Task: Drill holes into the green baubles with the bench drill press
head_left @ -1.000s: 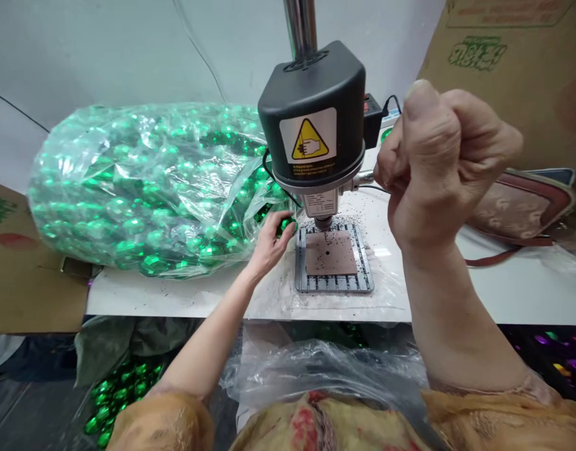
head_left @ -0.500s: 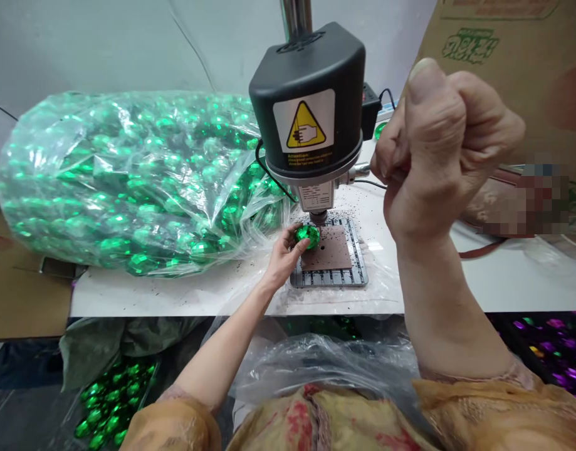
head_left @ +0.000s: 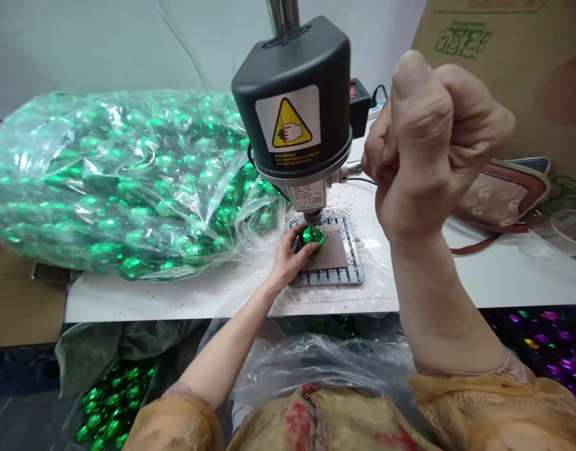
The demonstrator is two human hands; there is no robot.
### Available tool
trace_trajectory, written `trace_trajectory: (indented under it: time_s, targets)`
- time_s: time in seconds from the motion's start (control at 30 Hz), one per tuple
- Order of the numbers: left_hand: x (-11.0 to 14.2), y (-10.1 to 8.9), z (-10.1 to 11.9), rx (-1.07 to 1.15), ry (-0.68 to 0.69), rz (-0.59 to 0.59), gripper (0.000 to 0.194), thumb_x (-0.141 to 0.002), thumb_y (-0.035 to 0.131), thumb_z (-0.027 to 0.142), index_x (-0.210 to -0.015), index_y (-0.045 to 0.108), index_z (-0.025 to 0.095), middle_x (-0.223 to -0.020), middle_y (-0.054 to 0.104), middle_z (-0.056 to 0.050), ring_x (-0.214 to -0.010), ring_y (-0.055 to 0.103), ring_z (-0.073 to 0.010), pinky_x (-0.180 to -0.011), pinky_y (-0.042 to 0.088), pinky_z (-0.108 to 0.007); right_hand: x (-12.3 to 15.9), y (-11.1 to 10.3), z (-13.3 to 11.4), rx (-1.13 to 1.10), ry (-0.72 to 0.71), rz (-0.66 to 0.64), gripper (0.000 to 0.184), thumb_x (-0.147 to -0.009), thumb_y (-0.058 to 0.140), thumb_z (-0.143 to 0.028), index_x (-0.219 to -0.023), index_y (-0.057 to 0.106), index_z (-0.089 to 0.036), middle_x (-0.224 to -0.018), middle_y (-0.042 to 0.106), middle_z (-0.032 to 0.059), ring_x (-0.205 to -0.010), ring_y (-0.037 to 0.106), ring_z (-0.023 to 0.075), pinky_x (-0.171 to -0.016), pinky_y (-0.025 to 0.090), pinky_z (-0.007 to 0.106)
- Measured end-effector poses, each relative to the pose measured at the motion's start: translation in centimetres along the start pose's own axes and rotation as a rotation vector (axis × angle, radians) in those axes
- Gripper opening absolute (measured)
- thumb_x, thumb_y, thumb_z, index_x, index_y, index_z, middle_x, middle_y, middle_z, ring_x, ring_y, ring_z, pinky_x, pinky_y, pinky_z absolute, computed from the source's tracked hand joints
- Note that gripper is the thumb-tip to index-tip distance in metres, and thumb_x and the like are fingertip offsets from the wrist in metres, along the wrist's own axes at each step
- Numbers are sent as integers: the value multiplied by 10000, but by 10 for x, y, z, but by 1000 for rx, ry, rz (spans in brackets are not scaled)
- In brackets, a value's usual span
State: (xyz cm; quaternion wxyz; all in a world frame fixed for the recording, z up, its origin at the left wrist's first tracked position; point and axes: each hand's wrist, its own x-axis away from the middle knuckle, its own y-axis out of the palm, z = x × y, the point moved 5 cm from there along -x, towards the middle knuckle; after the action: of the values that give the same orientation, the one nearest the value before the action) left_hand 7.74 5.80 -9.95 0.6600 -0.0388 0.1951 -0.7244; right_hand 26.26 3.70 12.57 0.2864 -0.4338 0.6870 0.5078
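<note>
My left hand [head_left: 288, 260] is shut on a faceted green bead [head_left: 312, 237], pressing it onto a brown pad [head_left: 332, 254] right below the chuck of a black bench drill [head_left: 290, 106]. The pad lies on a slotted metal drill plate [head_left: 354, 266], scattered with dark drilling dust. The bit's tip is hidden behind the bead. My right hand [head_left: 429, 147] is raised in a fist at the drill's right side, where a short silver feed lever [head_left: 354, 167] runs into it.
A large clear bag of green beads [head_left: 118, 181] lies left of the drill on a white table [head_left: 175, 307]. Below the table edge are loose green beads [head_left: 111, 401], a plastic bag [head_left: 316, 366] and purple beads [head_left: 551, 341]. A handbag [head_left: 501, 200] sits at right.
My left hand has carried the green bead from beside the big bag onto the pad, right under the chuck. My right fist stays at the lever, and the whole view has shifted slightly.
</note>
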Motion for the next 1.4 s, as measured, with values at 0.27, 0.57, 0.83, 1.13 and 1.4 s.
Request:
trace_trajectory:
  time_s: [0.27,0.57,0.83,1.13,1.4]
  targets:
    - [5,7,10,-112,91,11,551,-782,797,454,-1252,627,223,-1249,668,-101,-1192,613,-287,-1054,473,-451,-6,7,-4,47,98,24,538,-880,580,-514,-544,304,-197,-474,270,-63,-401,284,25,-476,207,269]
    - [7,15,16,-69,80,-15,552,-787,797,429,-1256,600,217,-1222,668,-103,-1155,624,-287,-1024,478,-454,3,3,-5,23,-2,69,583,-839,661,-480,-526,259,-197,-437,213,-62,-374,254,41,-448,124,301]
    - [7,16,16,-50,92,-16,570,-788,794,468,-1262,601,218,-1240,661,-106,-1168,615,-283,-1044,471,-449,30,-15,-14,138,27,-3,521,-907,581,-308,-538,234,-184,-487,251,-29,-429,298,70,-485,185,328]
    - [8,15,16,-56,109,-15,567,-795,788,470,-1265,598,216,-1259,654,-104,-1192,607,-278,-1059,462,-439,37,-22,-2,33,-84,-13,551,-877,601,-359,-542,197,-192,-467,190,-35,-417,177,81,-442,148,345]
    - [7,16,12,-44,115,-15,569,-789,793,476,-1261,602,224,-1270,650,-103,-1203,596,-282,-1069,447,-443,46,-30,-1,18,-227,-64,542,-858,591,-245,-538,161,-174,-440,231,-46,-369,236,59,-387,244,294]
